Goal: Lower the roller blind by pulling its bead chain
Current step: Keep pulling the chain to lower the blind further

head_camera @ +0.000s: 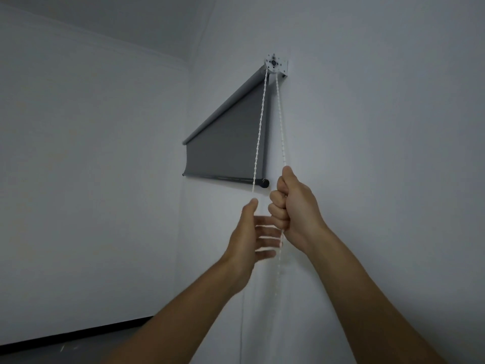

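Right hand (294,206) is clenched around the bead chain (280,122) so the roller blind (228,143) can be drawn down; left hand (252,232) is held open, blurred, beside the other strand.

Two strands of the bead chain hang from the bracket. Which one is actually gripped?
The wall-side strand: it runs into the closed right hand. The other strand ends near the open left hand, ungripped.
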Demonstrator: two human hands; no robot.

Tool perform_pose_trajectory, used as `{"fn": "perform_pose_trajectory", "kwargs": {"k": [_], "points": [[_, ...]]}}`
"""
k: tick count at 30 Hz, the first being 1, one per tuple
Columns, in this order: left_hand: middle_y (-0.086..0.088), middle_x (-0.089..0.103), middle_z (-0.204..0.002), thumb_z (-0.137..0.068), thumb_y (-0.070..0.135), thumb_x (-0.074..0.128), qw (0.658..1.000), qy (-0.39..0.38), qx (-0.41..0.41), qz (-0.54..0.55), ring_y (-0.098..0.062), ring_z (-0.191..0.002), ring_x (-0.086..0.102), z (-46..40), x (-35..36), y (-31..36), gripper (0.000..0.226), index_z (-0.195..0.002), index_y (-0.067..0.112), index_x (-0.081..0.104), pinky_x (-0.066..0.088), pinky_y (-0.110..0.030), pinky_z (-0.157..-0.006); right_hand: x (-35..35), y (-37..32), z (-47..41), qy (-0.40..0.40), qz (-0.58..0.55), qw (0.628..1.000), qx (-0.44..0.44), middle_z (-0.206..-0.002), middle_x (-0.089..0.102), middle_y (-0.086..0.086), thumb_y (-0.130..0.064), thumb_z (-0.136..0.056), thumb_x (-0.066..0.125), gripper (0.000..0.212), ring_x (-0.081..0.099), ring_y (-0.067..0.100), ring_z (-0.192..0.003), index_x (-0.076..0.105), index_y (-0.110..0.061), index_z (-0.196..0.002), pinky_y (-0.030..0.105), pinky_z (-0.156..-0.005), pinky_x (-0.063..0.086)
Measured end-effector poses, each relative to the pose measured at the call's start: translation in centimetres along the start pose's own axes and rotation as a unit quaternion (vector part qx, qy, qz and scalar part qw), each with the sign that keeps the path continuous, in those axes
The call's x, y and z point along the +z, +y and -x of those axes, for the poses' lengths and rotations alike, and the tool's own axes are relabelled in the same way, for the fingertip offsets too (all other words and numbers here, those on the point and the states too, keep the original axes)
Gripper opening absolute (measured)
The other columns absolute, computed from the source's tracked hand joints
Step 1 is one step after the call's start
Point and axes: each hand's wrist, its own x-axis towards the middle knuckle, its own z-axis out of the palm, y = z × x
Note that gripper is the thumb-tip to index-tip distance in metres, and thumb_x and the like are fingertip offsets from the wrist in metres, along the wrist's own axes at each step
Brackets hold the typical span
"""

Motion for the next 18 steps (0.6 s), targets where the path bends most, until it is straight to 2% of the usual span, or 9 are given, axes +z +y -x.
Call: {"fn": "perform_pose_trajectory", "kwargs": {"k": [2, 5, 7, 9, 12, 14, 16, 18], "points": [[-0.010, 0.076, -0.087, -0.092, 0.064, 0.038, 1.000, -0.002, 0.021, -0.001, -0.023, -0.079, 0.072, -0.6, 0.2, 1.2, 0.064, -0.109, 0.010, 0.069, 0.059, -0.039, -0.077, 0.0, 0.5, 0.7, -0.006, 0.012, 1.000, -0.003, -0.048, 0.023, -0.004, -0.045, -0.105, 0.039, 0.056, 0.017, 0.012, -0.037, 0.035, -0.025, -0.053, 0.023, -0.035, 0.015], [-0.003, 0.072, -0.070, -0.089, 0.067, 0.041, 0.999, -0.027, 0.034, -0.016, -0.018, -0.068, 0.069, -1.2, 0.7, 3.1, 0.068, -0.107, 0.008, 0.069, 0.054, -0.035, -0.067, 0.1, 1.8, 2.0, -0.003, 0.039, 0.999, -0.010, -0.046, 0.024, -0.002, -0.046, -0.105, 0.038, 0.051, 0.018, 0.012, -0.036, 0.045, -0.012, -0.068, 0.026, -0.041, 0.011], [0.000, 0.074, -0.070, -0.086, 0.068, 0.044, 0.998, -0.042, 0.030, -0.033, -0.017, -0.066, 0.069, -1.4, 1.2, 4.3, 0.067, -0.106, 0.009, 0.066, 0.052, -0.033, -0.067, 0.2, 2.7, 2.7, 0.007, 0.060, 0.998, -0.010, -0.046, 0.024, -0.002, -0.048, -0.105, 0.037, 0.056, 0.018, 0.012, -0.036, 0.047, -0.006, -0.068, 0.025, -0.043, 0.011], [-0.004, 0.078, -0.081, -0.086, 0.066, 0.049, 0.997, -0.058, 0.024, -0.038, -0.020, -0.071, 0.072, -1.6, 1.9, 5.3, 0.060, -0.103, 0.011, 0.064, 0.054, -0.034, -0.070, 0.2, 3.5, 3.5, 0.010, 0.073, 0.997, 0.004, -0.045, 0.025, -0.002, -0.052, -0.103, 0.037, 0.058, 0.018, 0.011, -0.035, 0.037, -0.018, -0.056, 0.025, -0.044, 0.010], [-0.004, 0.076, -0.076, -0.090, 0.057, 0.055, 0.996, -0.049, 0.026, -0.064, -0.021, -0.066, 0.072, -2.0, 2.8, 6.4, 0.045, -0.098, 0.014, 0.063, 0.053, -0.032, -0.062, 0.3, 5.0, 4.9, -0.015, 0.077, 0.996, 0.031, -0.049, 0.025, -0.002, -0.060, -0.099, 0.040, 0.054, 0.019, 0.011, -0.038, 0.032, -0.026, -0.058, 0.022, -0.040, 0.015], [0.000, 0.066, -0.060, -0.093, 0.048, 0.056, 0.998, -0.032, 0.025, -0.056, -0.016, -0.049, 0.063, -2.3, 3.3, 6.9, 0.036, -0.089, 0.012, 0.061, 0.050, -0.027, -0.051, -0.1, 5.9, 5.6, -0.014, 0.081, 0.996, 0.039, -0.051, 0.025, 0.000, -0.063, -0.097, 0.041, 0.055, 0.020, 0.011, -0.039, 0.033, -0.025, -0.058, 0.021, -0.040, 0.018], [0.006, 0.046, -0.046, -0.097, 0.038, 0.053, 0.999, -0.019, 0.015, -0.036, -0.011, -0.035, 0.040, -2.5, 3.7, 7.1, 0.033, -0.073, 0.015, 0.051, 0.036, -0.020, -0.037, -0.5, 6.2, 5.8, -0.008, 0.079, 0.996, 0.039, -0.052, 0.025, 0.000, -0.062, -0.098, 0.040, 0.056, 0.020, 0.011, -0.040, 0.033, -0.026, -0.056, 0.022, -0.040, 0.018], [0.008, 0.033, -0.043, -0.098, 0.030, 0.046, 0.999, 0.006, 0.026, -0.042, -0.009, -0.033, 0.026, -2.5, 4.1, 6.9, 0.037, -0.064, 0.020, 0.037, 0.023, -0.017, -0.033, -0.9, 6.1, 5.6, -0.025, 0.084, 0.995, 0.044, -0.050, 0.027, -0.002, -0.056, -0.101, 0.037, 0.057, 0.019, 0.011, -0.042, 0.033, -0.026, -0.053, 0.023, -0.042, 0.017]]}}
